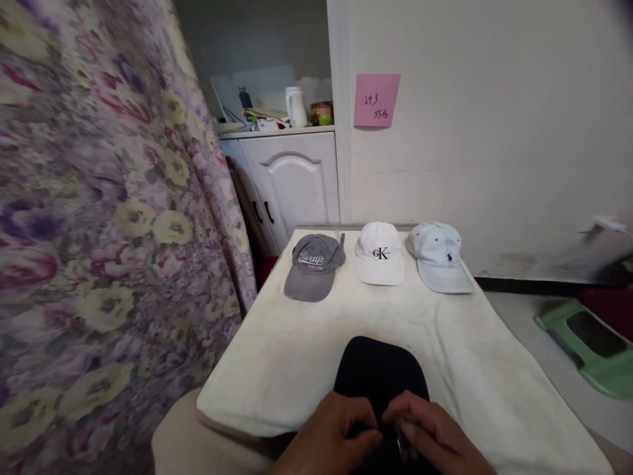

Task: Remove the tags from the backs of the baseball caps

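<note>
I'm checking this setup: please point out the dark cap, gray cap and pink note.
Dark cap [380, 375], head view: far part.
Gray cap [313, 260], head view: crown front.
Pink note [376, 101], head view: centre.

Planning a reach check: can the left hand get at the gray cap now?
Probably yes, with a stretch: only pale cloth shows between the left hand and the gray cap near the cloth's far edge. The hand is at the dark cap, so it would likely need to leave that first.
</note>
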A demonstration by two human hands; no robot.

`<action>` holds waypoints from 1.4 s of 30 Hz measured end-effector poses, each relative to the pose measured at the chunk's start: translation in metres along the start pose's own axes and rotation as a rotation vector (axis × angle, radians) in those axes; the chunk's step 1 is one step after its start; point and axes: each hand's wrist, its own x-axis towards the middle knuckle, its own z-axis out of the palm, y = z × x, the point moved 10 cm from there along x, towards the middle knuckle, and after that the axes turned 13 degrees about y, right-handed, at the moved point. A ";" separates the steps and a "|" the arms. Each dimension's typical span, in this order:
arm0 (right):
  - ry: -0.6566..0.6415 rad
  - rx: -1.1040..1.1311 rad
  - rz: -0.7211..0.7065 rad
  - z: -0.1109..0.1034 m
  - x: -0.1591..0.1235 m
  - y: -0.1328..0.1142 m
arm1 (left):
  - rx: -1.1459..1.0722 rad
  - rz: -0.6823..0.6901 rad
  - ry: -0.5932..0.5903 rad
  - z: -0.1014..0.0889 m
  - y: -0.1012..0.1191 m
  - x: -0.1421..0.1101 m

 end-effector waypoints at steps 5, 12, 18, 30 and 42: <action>0.024 -0.145 -0.081 0.001 -0.001 -0.012 | -0.012 -0.007 0.001 0.002 0.000 0.002; 0.035 -0.212 -0.075 0.001 -0.002 -0.009 | -0.027 0.013 -0.001 0.003 0.002 0.003; 0.076 -0.142 -0.065 0.002 0.001 -0.009 | -0.053 0.043 -0.028 0.003 0.003 0.004; 0.149 0.012 -0.084 -0.007 -0.001 -0.011 | -0.130 0.069 -0.060 0.005 0.023 0.007; 0.128 0.041 -0.112 -0.027 -0.019 -0.019 | -0.091 0.061 -0.165 0.016 0.040 -0.001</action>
